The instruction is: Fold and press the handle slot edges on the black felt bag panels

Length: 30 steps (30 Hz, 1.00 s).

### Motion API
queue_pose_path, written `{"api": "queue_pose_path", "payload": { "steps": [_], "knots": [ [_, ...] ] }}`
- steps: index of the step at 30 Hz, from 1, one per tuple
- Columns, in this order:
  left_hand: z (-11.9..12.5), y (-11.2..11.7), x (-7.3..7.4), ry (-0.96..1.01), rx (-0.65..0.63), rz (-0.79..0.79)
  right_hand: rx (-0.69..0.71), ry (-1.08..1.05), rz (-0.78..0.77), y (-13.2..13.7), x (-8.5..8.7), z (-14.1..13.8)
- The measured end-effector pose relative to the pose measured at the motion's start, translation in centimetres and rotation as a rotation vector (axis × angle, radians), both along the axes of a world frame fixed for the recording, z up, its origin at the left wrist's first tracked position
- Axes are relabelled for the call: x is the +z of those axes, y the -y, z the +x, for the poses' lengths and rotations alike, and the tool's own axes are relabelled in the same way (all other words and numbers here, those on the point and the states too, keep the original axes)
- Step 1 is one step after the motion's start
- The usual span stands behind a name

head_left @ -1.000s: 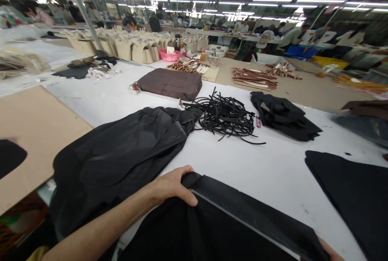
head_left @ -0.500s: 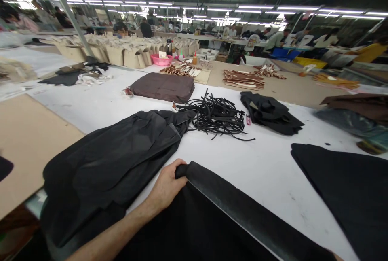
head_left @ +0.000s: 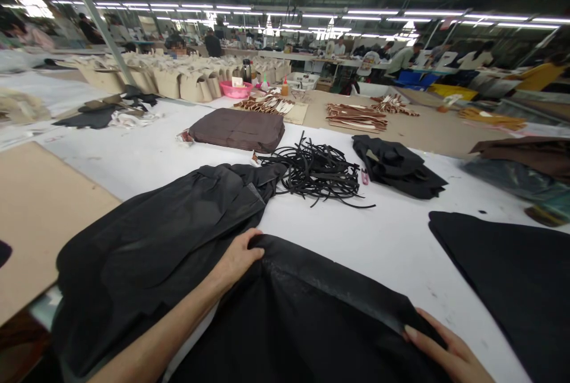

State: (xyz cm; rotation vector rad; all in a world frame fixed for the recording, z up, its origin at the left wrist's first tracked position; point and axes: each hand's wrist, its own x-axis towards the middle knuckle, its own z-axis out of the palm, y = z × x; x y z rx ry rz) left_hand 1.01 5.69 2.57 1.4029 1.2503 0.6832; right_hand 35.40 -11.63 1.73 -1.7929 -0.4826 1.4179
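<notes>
A large sheet of black fabric [head_left: 320, 312] hangs toward me at the table's front, its far edge folded over in a band. My left hand [head_left: 240, 257] grips the fold's left corner between thumb and fingers. At the right end of that fold, my right hand [head_left: 445, 344] pinches the fabric, thumb on top. Left of the sheet lies a rumpled heap of black fabric [head_left: 164, 234], close to my left forearm. Beyond the fold is a tangle of thin black strips [head_left: 318, 169]. A flat black fabric stack [head_left: 512, 270] lies to the right.
A brown folded stack [head_left: 238, 129] and a crumpled black pile [head_left: 396, 166] lie farther back on the white table [head_left: 383, 234]. Near the pile is a small pink tool [head_left: 365, 177]. A pink basin [head_left: 236, 89] and rows of beige bags [head_left: 191, 77] stand behind. People work in the distance.
My right hand has come into view, holding the fold's right end. The black sheet's band now lies folded down over it, and my left hand has shifted slightly left.
</notes>
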Motion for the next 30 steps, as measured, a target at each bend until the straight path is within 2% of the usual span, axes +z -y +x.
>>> {"api": "queue_pose_path", "payload": {
  "steps": [3, 5, 6, 8, 11, 14, 18, 20, 22, 24, 26, 28, 30],
  "knots": [
    [-0.8, 0.1, 1.0, -0.168, 0.114, 0.211, 0.057, 0.091, 0.043, -0.5, 0.3, -0.8],
    [-1.0, 1.1, 1.9, -0.244, 0.114, 0.343, 0.090, 0.150, 0.070, -0.6, 0.5, -0.8],
    [-0.9, 1.9, 2.2, -0.274, 0.064, 0.396, 0.122, 0.177, 0.064, -0.6, 0.5, -0.7],
    [-0.6, 3.5, 2.4, -0.411, -0.129, 0.485, 0.182, 0.230, 0.044, -0.7, 0.6, -0.2],
    [0.0, 5.5, 1.6, -0.783, -0.440, 0.578, 0.195, 0.289, 0.031, -0.7, 0.3, 0.4],
    [0.3, 5.9, 0.5, -0.995, -0.581, 0.634, 0.189, 0.283, 0.061, -0.7, 0.2, 0.5],
    [0.1, 5.6, -0.1, -1.060, -0.588, 0.645, 0.220, 0.277, 0.104, -0.7, 0.9, 0.2],
    [-0.1, 5.6, -0.4, -1.069, -0.560, 0.655, 0.236, 0.379, 0.136, -0.6, 1.3, 0.4],
    [-0.5, 5.7, -1.2, -1.106, -0.525, 0.698, 0.270, 0.668, 0.143, -0.4, 1.4, 0.9],
    [-0.9, 5.7, -2.1, -1.128, -0.503, 0.766, 0.245, 1.076, 0.093, 0.1, 1.5, 1.5],
    [-1.3, 5.5, -3.1, -1.126, -0.515, 0.822, 0.220, 1.371, 0.063, 0.8, 1.6, 1.7],
    [-1.4, 5.5, -3.6, -1.127, -0.523, 0.855, 0.222, 1.431, 0.100, 1.3, 1.7, 1.2],
    [-1.4, 5.4, -3.8, -1.137, -0.518, 0.868, 0.221, 1.321, 0.145, 1.5, 1.6, 0.0]
  ]
}}
